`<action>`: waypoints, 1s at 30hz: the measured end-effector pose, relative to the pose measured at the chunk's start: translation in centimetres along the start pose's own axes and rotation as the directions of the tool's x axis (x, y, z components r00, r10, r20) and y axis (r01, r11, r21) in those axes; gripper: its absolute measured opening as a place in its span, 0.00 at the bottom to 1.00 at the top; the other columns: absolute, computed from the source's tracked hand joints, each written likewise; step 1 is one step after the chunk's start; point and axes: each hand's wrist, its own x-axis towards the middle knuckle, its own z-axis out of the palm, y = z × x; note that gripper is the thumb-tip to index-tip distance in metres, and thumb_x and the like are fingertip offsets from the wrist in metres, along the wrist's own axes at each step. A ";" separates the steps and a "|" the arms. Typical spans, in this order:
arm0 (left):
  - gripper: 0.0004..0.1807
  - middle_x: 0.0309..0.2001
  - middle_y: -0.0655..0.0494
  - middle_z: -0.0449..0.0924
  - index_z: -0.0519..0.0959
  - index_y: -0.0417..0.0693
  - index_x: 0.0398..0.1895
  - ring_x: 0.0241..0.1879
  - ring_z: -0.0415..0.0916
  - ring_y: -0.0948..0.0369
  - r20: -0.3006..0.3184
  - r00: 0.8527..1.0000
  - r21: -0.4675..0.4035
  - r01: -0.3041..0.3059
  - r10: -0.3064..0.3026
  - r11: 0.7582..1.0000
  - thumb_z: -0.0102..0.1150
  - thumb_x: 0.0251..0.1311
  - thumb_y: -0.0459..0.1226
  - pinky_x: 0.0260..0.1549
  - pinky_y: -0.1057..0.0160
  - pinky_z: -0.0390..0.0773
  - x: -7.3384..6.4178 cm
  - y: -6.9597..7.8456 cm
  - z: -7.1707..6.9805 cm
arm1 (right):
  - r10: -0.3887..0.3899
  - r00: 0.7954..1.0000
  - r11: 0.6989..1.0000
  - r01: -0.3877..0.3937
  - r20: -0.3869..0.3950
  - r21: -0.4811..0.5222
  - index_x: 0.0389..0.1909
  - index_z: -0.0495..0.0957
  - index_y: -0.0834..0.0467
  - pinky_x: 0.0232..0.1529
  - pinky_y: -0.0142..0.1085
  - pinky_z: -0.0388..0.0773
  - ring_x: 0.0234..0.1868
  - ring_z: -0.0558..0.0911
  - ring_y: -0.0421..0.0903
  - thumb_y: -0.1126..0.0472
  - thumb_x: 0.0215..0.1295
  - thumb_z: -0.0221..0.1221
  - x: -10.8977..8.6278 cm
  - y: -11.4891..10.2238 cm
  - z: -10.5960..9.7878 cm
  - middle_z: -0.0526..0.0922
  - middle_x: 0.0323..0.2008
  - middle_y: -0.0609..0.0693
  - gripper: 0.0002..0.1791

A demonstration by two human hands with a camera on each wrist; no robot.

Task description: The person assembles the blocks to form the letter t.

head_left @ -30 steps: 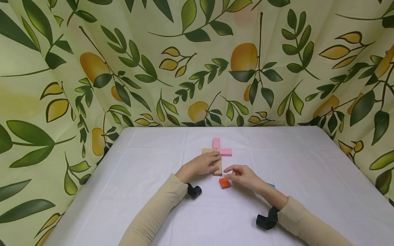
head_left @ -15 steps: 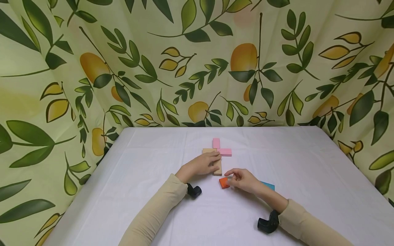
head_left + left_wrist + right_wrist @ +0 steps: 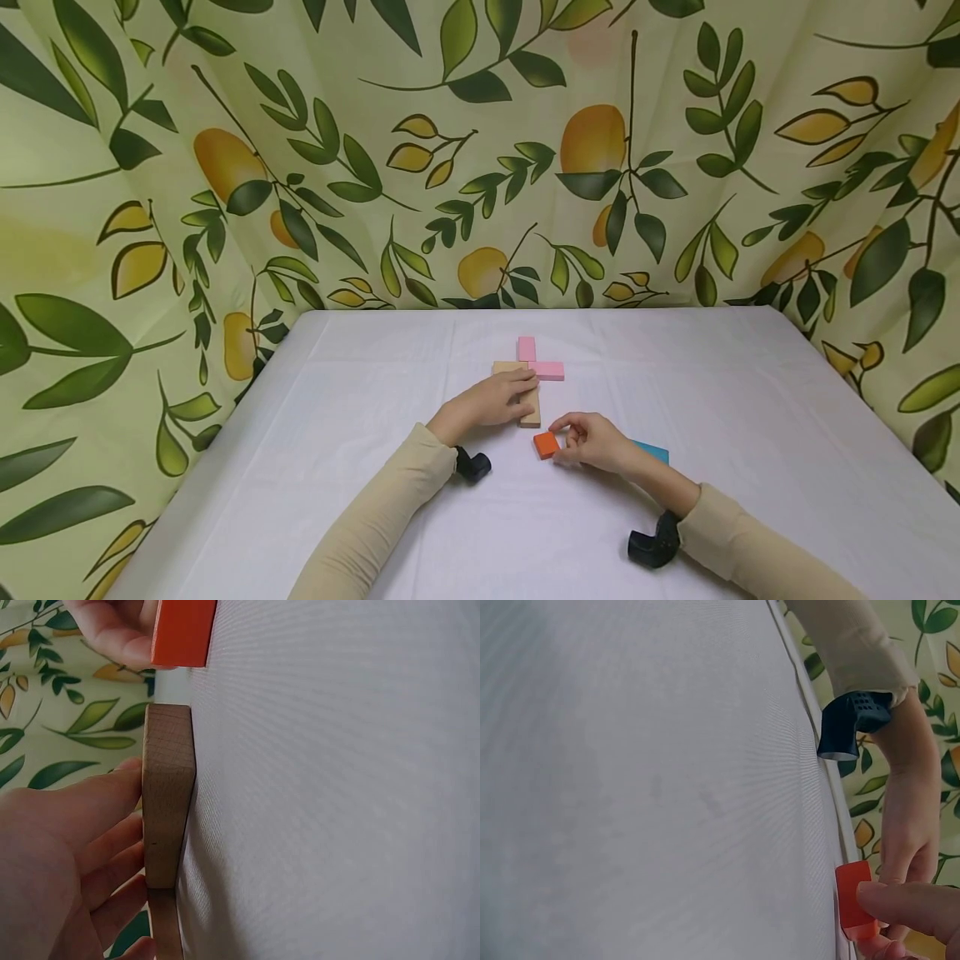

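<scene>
My left hand (image 3: 495, 398) rests on the plain wooden blocks, fingers fairly straight across their tops. One wooden block (image 3: 530, 415) points toward me; another (image 3: 510, 366) lies crosswise behind the fingers. In the left wrist view, the thumb and fingertips touch the upper edge of the near wooden block (image 3: 166, 817). My right hand (image 3: 596, 442) pinches a small orange block (image 3: 546, 445) at its right side, between thumb and fingers. The right wrist view has the thumb on the face of the orange block (image 3: 853, 892). This block sits just in front of the near wooden block's end.
Two pink blocks, one upright in view (image 3: 527, 348) and one sideways (image 3: 550, 372), adjoin the wooden ones at the back. A blue block (image 3: 651, 451) lies partly behind the right forearm. White cloth covers the table (image 3: 360, 375); a leaf-patterned curtain (image 3: 480, 167) hangs behind.
My right hand has come down slightly toward me and taken hold of the orange block. More of the blue block shows beside the wrist. The left hand stays in place.
</scene>
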 end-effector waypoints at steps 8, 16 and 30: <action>0.30 0.75 0.55 0.60 0.64 0.50 0.71 0.75 0.57 0.55 0.005 1.000 -0.002 0.004 -0.004 1.000 0.52 0.68 0.48 0.74 0.56 0.59 0.1 -0.1 0.1 | -0.017 1.000 0.998 0.016 -0.018 -0.054 0.44 0.79 0.67 0.22 0.25 0.62 0.21 0.66 0.36 0.65 0.52 0.68 0.1 0.2 0.0 0.68 0.18 0.44 0.18; 0.30 0.75 0.55 0.59 0.64 0.50 0.71 0.76 0.55 0.56 0.019 1.000 -0.017 0.011 -0.011 1.000 0.51 0.69 0.48 0.75 0.56 0.58 0.1 -0.2 0.2 | -0.024 1.000 0.999 0.024 -0.005 -0.045 0.45 0.79 0.67 0.23 0.25 0.62 0.21 0.65 0.36 0.65 0.53 0.68 0.2 0.2 0.0 0.68 0.19 0.44 0.18; 0.30 0.75 0.54 0.59 0.64 0.49 0.71 0.76 0.55 0.54 0.025 1.000 -0.014 0.010 -0.010 1.000 0.51 0.69 0.48 0.75 0.56 0.58 -0.1 0.1 -0.2 | 0.006 1.000 0.999 -0.006 0.003 -0.052 0.47 0.80 0.66 0.22 0.25 0.60 0.22 0.65 0.38 0.65 0.54 0.68 0.8 0.0 -0.1 0.67 0.19 0.44 0.19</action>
